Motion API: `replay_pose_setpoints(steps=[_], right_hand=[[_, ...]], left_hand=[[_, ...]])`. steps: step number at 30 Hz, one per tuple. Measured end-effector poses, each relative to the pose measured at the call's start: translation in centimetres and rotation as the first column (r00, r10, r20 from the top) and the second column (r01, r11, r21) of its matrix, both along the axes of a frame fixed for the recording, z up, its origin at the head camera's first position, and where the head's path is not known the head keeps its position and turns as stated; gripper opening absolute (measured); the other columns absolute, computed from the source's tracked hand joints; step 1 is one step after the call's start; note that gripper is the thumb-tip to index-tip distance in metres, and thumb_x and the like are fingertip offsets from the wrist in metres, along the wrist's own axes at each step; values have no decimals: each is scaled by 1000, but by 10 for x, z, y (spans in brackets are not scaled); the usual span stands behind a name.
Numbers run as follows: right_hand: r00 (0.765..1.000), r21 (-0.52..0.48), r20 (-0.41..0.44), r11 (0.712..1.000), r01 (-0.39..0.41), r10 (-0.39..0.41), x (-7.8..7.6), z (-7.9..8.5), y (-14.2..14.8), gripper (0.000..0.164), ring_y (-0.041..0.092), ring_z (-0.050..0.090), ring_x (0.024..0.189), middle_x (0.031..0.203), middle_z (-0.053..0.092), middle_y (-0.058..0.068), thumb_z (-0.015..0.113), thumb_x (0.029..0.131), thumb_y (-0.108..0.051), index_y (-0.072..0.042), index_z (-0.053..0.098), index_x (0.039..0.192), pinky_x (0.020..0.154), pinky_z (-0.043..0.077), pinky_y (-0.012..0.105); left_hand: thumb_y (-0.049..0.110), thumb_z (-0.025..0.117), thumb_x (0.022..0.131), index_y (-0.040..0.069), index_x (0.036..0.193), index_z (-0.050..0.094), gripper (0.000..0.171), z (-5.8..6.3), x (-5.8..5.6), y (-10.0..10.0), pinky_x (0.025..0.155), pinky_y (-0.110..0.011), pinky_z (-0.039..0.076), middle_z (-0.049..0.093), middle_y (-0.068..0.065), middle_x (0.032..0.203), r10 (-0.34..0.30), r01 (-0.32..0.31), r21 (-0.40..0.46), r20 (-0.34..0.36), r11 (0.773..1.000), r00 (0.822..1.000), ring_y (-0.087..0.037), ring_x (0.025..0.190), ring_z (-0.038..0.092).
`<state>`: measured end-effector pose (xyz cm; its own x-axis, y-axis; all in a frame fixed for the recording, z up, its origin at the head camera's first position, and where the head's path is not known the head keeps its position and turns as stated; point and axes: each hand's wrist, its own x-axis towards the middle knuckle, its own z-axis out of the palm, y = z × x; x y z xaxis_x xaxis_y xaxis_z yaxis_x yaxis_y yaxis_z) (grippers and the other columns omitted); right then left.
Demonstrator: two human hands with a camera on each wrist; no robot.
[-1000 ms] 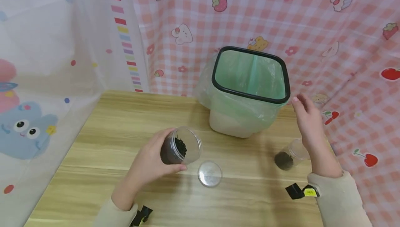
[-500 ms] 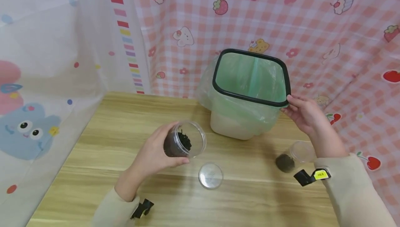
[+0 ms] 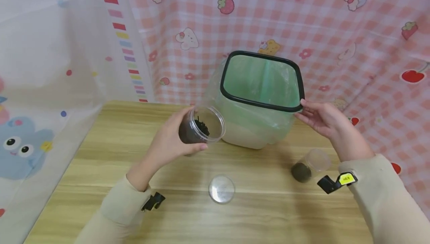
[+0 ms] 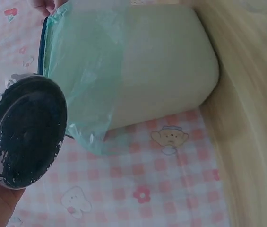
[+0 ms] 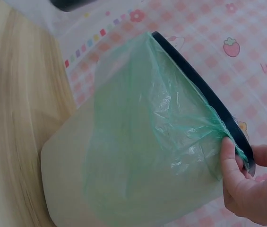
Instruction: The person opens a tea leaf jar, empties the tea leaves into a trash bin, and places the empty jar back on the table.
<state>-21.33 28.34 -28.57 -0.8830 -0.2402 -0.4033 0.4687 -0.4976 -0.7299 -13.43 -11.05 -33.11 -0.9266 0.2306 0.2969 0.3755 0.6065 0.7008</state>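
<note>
My left hand point(image 3: 171, 135) grips a clear plastic jar point(image 3: 201, 125) of dark, leaf-like bits, tilted with its mouth toward the bin. It is held above the table, just left of the bin. The left wrist view shows the jar's base point(image 4: 29, 132) with the dark contents against it. My right hand point(image 3: 324, 119) pinches the black rim point(image 3: 262, 104) of the trash bin point(image 3: 248, 130) at its right corner. In the right wrist view, thumb and fingers close round the rim and the green liner bag point(image 5: 180, 127) folded over it.
A round clear lid point(image 3: 221, 189) lies on the wooden table point(image 3: 161, 206) in front of the bin. A second clear jar point(image 3: 310, 165) with dark contents lies on its side at the right. A pink checked curtain point(image 3: 188, 12) hangs behind.
My right hand has reached the bin's rim and taken hold of it. My left hand has raised the jar and brought it closer to the bin. Lid and second jar stay put.
</note>
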Motion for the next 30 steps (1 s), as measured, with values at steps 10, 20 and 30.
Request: replay_pose_setpoints(steps=[10,20,30], right_hand=[[1000,15,29,1000,-8,7,-2,2,-1,4,19,61,81,87,55,9,51,92,3,1,55,93,79,54,34],[999,9,31,1000,-11,10,-2,2,1,6,18,60,79,85,56,9,50,93,2,2,56,91,79,54,34],[999,8,33,1000,-19,18,-2,4,2,6,19,62,81,85,58,10,51,92,2,2,57,90,80,54,34]], left_hand=[[52,81,63,13,141,37,97,21,-35,14,93,-46,43,50,-11,130,53,-54,19,20,998,998,-26,115,48],[60,76,64,9,142,34,102,43,-74,25,99,-42,39,46,-10,136,32,-36,-91,-49,995,998,-24,122,43],[66,71,64,8,144,31,106,63,-93,33,102,-41,36,42,-9,140,-20,6,-232,-60,973,998,-25,126,39]])
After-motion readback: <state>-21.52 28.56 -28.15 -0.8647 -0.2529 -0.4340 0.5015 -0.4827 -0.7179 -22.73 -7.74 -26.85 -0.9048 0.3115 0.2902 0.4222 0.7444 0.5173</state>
